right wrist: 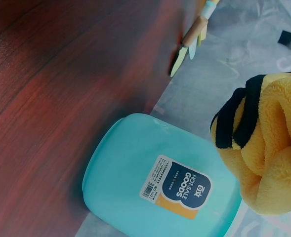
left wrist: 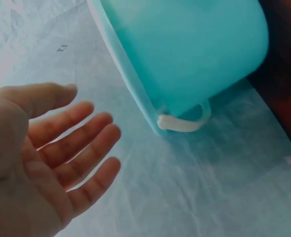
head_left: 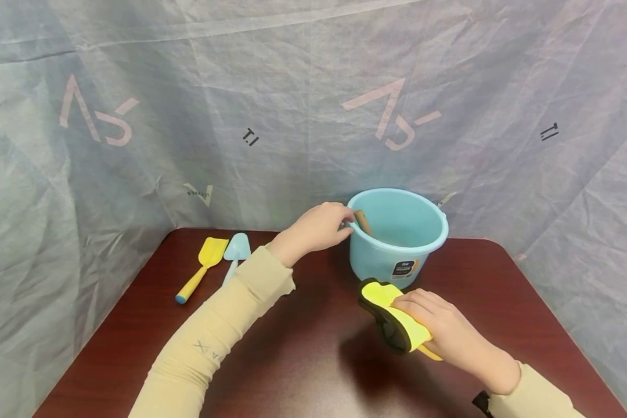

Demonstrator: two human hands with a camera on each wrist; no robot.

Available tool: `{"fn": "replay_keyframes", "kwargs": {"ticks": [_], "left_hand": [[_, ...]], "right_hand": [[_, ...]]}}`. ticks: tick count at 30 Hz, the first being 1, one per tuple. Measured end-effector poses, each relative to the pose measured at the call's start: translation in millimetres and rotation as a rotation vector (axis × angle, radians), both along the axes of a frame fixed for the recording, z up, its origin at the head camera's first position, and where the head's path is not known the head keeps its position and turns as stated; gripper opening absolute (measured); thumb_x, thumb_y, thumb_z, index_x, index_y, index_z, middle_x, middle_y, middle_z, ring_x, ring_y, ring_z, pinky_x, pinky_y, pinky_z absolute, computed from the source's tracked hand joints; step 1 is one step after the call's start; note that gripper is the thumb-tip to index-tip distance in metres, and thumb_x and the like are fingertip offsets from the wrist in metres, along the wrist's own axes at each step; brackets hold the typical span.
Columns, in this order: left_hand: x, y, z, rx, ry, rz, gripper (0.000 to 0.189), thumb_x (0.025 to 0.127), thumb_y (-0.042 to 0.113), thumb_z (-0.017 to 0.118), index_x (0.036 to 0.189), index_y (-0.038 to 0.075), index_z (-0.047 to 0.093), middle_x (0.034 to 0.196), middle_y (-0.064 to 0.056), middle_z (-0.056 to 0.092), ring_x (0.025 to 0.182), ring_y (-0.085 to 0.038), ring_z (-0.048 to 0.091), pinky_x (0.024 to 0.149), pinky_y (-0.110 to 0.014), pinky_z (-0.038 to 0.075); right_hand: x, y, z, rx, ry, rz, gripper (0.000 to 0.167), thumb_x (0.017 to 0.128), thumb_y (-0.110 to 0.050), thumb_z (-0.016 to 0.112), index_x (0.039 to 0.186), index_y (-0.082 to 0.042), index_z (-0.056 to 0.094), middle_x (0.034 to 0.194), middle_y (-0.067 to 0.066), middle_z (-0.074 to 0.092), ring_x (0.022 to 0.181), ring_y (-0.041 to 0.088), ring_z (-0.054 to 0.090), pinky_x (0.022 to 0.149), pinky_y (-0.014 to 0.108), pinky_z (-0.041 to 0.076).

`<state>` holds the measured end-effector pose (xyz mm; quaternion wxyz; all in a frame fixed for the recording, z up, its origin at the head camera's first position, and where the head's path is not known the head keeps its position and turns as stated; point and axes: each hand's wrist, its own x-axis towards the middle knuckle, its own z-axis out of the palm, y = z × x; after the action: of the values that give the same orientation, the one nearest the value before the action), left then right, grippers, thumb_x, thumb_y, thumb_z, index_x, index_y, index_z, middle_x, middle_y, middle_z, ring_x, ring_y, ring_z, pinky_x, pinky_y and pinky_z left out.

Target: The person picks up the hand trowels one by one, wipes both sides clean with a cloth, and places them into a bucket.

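Note:
A light blue bucket (head_left: 397,267) stands upright at the back right of the table. My left hand (head_left: 316,232) is beside the bucket's left rim, fingers spread and loosely bent; the left wrist view shows this hand (left wrist: 61,148) holding nothing, apart from the rim (left wrist: 128,74). Inside the bucket leans a brown handle (head_left: 363,222), its lower end hidden. In front of the bucket, my right hand (head_left: 444,325) grips a bright yellow cloth (head_left: 404,313) with black edging above the table. Soft folds of that cloth (right wrist: 273,148) show in the right wrist view.
On the table's (head_left: 303,337) back left lie a yellow toy shovel (head_left: 204,270) and a light blue toy shovel (head_left: 237,249), partly hidden by my left sleeve. A grey fabric sheet (head_left: 271,116) hangs behind and beside the table. A label (head_left: 405,269) marks the bucket's front.

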<state>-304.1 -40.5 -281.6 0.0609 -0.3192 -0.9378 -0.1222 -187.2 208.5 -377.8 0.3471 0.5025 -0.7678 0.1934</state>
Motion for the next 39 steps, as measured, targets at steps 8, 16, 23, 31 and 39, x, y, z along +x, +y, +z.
{"fn": "replay_keyframes", "kwargs": {"ticks": [8,16,23,31,39], "left_hand": [[21.1,-35.4,-25.6,0.053,0.164,0.103,0.027,0.09,0.021,0.059,0.114,0.008,0.062,0.109,-0.004,0.063,0.103,-0.022,0.057,0.087,-0.039,0.046],[35.4,-68.9,-70.4,0.103,0.315,0.241,0.025,0.088,0.018,0.061,0.11,0.007,0.062,0.104,-0.006,0.063,0.101,-0.025,0.057,0.082,-0.04,0.045],[39.0,-95.2,-107.5,0.077,0.298,0.395,0.024,0.084,0.016,0.066,0.103,0.002,0.063,0.094,-0.01,0.062,0.086,-0.027,0.055,0.07,-0.039,0.044],[37.4,-113.6,-140.2,-0.016,0.246,0.464,0.019,0.08,0.02,0.07,0.078,0.003,0.059,0.077,-0.012,0.055,0.07,-0.031,0.053,0.059,-0.043,0.046],[28.9,-121.4,-159.6,-0.101,0.115,0.483,0.024,0.081,0.028,0.07,0.081,0.006,0.059,0.078,-0.014,0.055,0.066,-0.035,0.052,0.052,-0.044,0.046]], "right_hand": [[0.6,0.8,-2.6,-0.001,0.005,-0.005,0.03,0.092,-0.023,0.043,0.104,-0.008,0.065,0.101,-0.001,0.064,0.087,0.015,0.057,0.082,0.026,0.042],[2.6,1.5,-8.9,-0.007,-0.004,-0.019,0.03,0.092,-0.025,0.043,0.104,-0.008,0.065,0.101,-0.002,0.063,0.087,0.015,0.057,0.082,0.026,0.041],[5.1,1.0,-12.0,-0.011,-0.015,-0.031,0.031,0.092,-0.028,0.044,0.105,-0.009,0.065,0.101,-0.003,0.063,0.087,0.015,0.056,0.083,0.026,0.042],[7.3,0.6,-17.6,-0.019,-0.013,-0.035,0.032,0.092,-0.029,0.044,0.105,-0.008,0.065,0.101,-0.002,0.063,0.087,0.015,0.056,0.083,0.025,0.042],[7.9,-0.4,-21.4,-0.029,-0.011,-0.022,0.032,0.092,-0.028,0.045,0.105,-0.007,0.066,0.101,0.0,0.064,0.087,0.016,0.057,0.084,0.025,0.042]]}}
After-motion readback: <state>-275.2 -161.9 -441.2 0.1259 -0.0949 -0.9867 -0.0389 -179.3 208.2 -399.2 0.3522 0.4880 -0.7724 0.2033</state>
